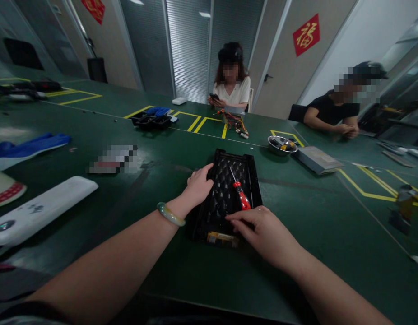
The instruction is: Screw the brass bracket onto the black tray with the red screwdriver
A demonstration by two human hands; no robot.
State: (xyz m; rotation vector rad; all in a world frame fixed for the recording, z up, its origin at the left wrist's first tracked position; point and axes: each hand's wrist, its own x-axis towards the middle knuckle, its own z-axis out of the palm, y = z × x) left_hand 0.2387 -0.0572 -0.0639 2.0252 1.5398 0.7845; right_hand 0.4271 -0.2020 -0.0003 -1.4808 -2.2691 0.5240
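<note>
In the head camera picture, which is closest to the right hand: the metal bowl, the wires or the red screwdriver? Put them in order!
From the right hand:
1. Red screwdriver: on the black tray, just ahead.
2. Metal bowl: farther ahead, rightward.
3. Wires: farthest ahead, beyond the tray.

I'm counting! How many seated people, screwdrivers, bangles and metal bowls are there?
Seated people: 2
Red-handled screwdrivers: 1
Bangles: 1
Metal bowls: 1
Total: 5

A steel bowl (282,145) sits beside a grey folder (317,160).
</note>
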